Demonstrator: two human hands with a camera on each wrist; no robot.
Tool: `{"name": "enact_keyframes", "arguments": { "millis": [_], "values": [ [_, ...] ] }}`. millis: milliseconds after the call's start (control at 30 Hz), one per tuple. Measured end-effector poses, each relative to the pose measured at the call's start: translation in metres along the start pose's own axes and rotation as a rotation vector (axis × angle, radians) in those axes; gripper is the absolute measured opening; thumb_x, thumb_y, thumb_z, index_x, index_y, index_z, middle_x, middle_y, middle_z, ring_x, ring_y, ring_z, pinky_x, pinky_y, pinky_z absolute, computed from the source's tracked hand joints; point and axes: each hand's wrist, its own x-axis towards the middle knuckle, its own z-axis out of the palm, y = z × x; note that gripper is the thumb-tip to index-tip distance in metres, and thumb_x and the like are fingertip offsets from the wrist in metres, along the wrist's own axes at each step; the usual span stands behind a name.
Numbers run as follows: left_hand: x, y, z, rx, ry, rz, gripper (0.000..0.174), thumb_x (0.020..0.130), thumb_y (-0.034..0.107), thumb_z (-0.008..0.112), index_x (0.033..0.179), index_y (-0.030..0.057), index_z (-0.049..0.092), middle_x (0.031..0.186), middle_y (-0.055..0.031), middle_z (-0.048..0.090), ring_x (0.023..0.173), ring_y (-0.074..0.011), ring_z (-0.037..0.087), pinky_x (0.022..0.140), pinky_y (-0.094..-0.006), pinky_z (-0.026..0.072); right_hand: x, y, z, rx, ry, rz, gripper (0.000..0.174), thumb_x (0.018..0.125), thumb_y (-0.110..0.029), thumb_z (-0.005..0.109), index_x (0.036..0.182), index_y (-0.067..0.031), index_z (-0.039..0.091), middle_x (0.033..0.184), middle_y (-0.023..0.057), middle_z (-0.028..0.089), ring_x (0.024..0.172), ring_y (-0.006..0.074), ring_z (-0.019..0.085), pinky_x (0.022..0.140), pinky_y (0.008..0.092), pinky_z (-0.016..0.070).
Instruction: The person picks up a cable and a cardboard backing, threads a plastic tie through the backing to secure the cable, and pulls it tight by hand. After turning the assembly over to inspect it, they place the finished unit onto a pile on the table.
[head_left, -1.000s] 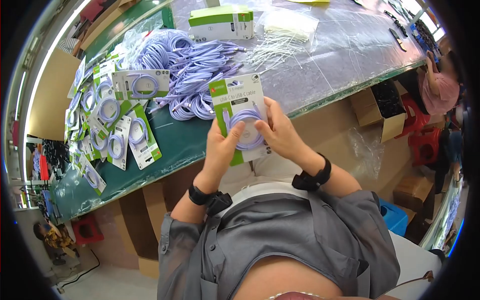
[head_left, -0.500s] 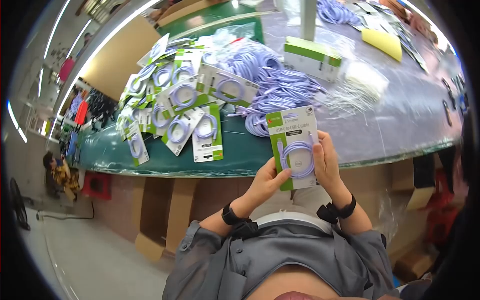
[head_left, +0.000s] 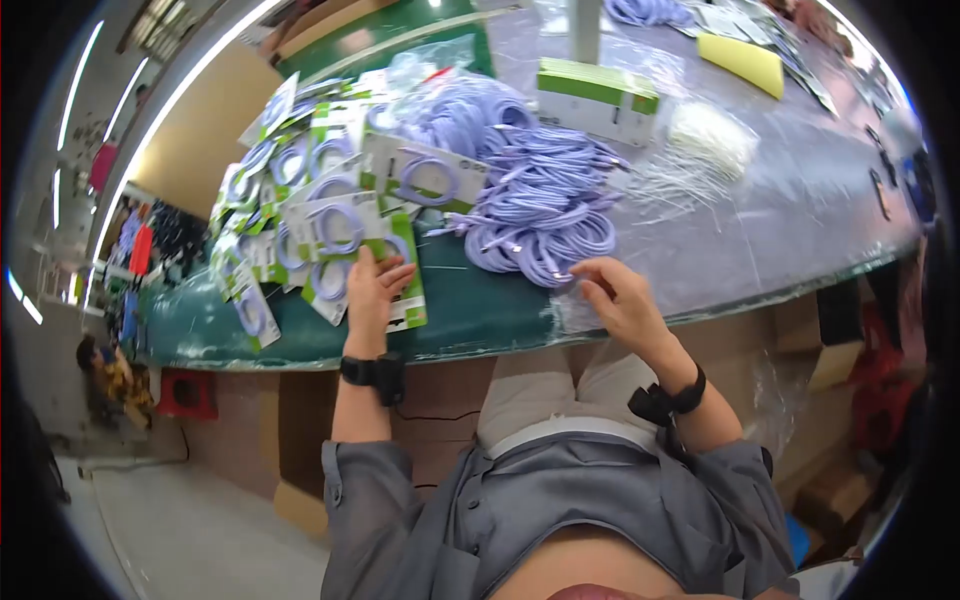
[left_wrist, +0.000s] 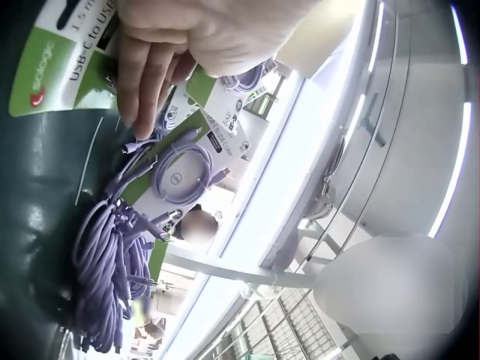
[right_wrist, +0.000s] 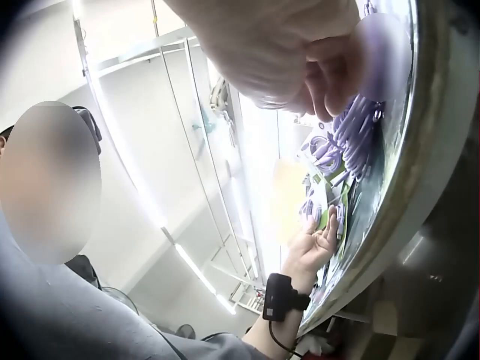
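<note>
A person's two bare hands reach out over a work table point(head_left: 460, 325), set well apart. Just ahead and slightly left of the right hand point(head_left: 625, 303) lies a heap of loose purple cables point(head_left: 545, 185); its strands run mostly crosswise, with rounded loops at the near edge, just beside that hand's fingertips. The right hand is the nearer of the two to this heap. Its fingers bend loosely and appear to grip nothing.

The left hand point(head_left: 370, 292), fingers extended and not closed around anything, is at the near edge of a carded cable point(head_left: 340, 228). That card lies just beyond the fingers, its long axis running roughly left to right, on top of a pile of packaged cables point(head_left: 288, 165) spreading ahead and to the left. Whether the fingertips touch it is hard to tell.

Half a second ago, both hands held a card together in front of the body; now they are separated and neither visibly grips one.
</note>
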Motion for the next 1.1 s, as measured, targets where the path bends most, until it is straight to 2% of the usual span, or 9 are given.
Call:
{"name": "enact_keyframes", "arguments": {
  "millis": [133, 400, 500, 667, 733, 867, 900, 967, 1100],
  "values": [
    [0.008, -0.002, -0.007, 0.000, 0.033, -0.048, 0.045, 0.094, 0.042, 0.048, 0.066, 0.0072, 0.048, 0.058, -0.0126, 0.057, 0.043, -0.0203, 0.053, 0.041, -0.0299, 0.0442, 0.036, 0.002, -0.009, -0.246, 0.097, -0.288, 0.010, 0.081, -0.006, 0.061, 0.091, -0.0052, 0.061, 0.080, 0.0107, 0.058, 0.071, 0.0270, 0.057, 0.064, 0.0348, 0.0453],
    [0.002, 0.011, -0.018, -0.209, -0.099, -0.136, 0.048, 0.097, 0.040, 0.043, 0.060, 0.0102, 0.043, 0.061, -0.0062, 0.056, 0.048, -0.0169, 0.050, 0.047, -0.0268, 0.0424, 0.046, 0.012, -0.008, -0.519, 0.052, -0.291, 0.007, 0.082, -0.015, 0.059, 0.085, -0.0086, 0.059, 0.080, 0.0092, 0.057, 0.080, 0.0298, 0.057, 0.071, 0.0404, 0.0458],
    [0.000, 0.003, -0.029, -0.357, -0.279, -0.056, 0.049, 0.098, 0.042, 0.041, 0.060, 0.0101, 0.044, 0.059, -0.0051, 0.051, 0.047, -0.0171, 0.049, 0.046, -0.0263, 0.0412, 0.039, 0.025, -0.011, -0.495, 0.196, -0.369, 0.008, 0.081, -0.014, 0.059, 0.085, -0.0076, 0.058, 0.080, 0.0100, 0.057, 0.080, 0.0306, 0.056, 0.073, 0.0415, 0.0451],
    [-0.016, 0.003, -0.006, -0.263, -0.259, 0.078, 0.048, 0.099, 0.039, 0.040, 0.061, 0.0094, 0.044, 0.060, -0.0052, 0.051, 0.049, -0.0171, 0.051, 0.049, -0.0272, 0.0437, 0.049, 0.028, -0.027, -0.478, 0.192, -0.357, 0.008, 0.082, -0.014, 0.059, 0.084, -0.0063, 0.059, 0.081, 0.0113, 0.057, 0.081, 0.0318, 0.056, 0.074, 0.0413, 0.0452],
    [-0.027, 0.004, 0.020, -0.125, -0.224, 0.195, 0.046, 0.099, 0.036, 0.041, 0.063, 0.0079, 0.049, 0.062, -0.0056, 0.054, 0.052, -0.0167, 0.052, 0.051, -0.0279, 0.0457, 0.059, 0.025, -0.030, -0.483, 0.155, -0.366, 0.008, 0.082, -0.014, 0.059, 0.084, -0.0059, 0.059, 0.081, 0.0116, 0.057, 0.082, 0.0322, 0.056, 0.074, 0.0413, 0.0452],
    [-0.027, 0.036, 0.083, 0.492, -0.260, 0.550, 0.013, 0.092, 0.008, 0.054, 0.103, 0.0037, 0.060, 0.084, -0.0058, 0.061, 0.060, -0.0094, 0.055, 0.054, -0.0195, 0.0415, 0.074, 0.022, -0.023, -0.437, 0.083, -0.389, 0.010, 0.083, -0.015, 0.058, 0.085, -0.0055, 0.059, 0.081, 0.0130, 0.059, 0.082, 0.0317, 0.058, 0.074, 0.0414, 0.0457],
    [-0.013, 0.047, 0.090, 0.681, -0.291, 0.728, 0.030, 0.084, 0.005, 0.062, 0.114, 0.0079, 0.057, 0.105, -0.0075, 0.058, 0.081, -0.0155, 0.060, 0.071, -0.0262, 0.0470, 0.073, 0.023, -0.022, -0.434, 0.075, -0.384, 0.011, 0.083, -0.015, 0.058, 0.086, -0.0053, 0.059, 0.082, 0.0135, 0.059, 0.081, 0.0315, 0.058, 0.073, 0.0414, 0.0460],
    [0.005, 0.075, 0.112, 1.409, -0.095, 1.298, 0.049, 0.076, 0.008, 0.069, 0.122, 0.0116, 0.054, 0.120, -0.0061, 0.052, 0.111, -0.0224, 0.051, 0.097, -0.0420, 0.0380, 0.065, 0.026, -0.019, -0.392, 0.049, -0.357, 0.011, 0.083, -0.015, 0.058, 0.086, -0.0048, 0.060, 0.082, 0.0136, 0.059, 0.080, 0.0315, 0.058, 0.071, 0.0408, 0.0460],
    [0.048, 0.098, 0.124, 1.835, -0.286, 1.251, 0.061, 0.070, 0.011, 0.071, 0.126, 0.0173, 0.049, 0.120, -0.0070, 0.053, 0.118, -0.0275, 0.045, 0.106, -0.0612, 0.0173, 0.052, 0.032, -0.020, -0.240, 0.025, -0.265, 0.009, 0.082, -0.012, 0.059, 0.085, -0.0031, 0.060, 0.080, 0.0137, 0.059, 0.076, 0.0315, 0.058, 0.068, 0.0385, 0.0458]
  ]
}}
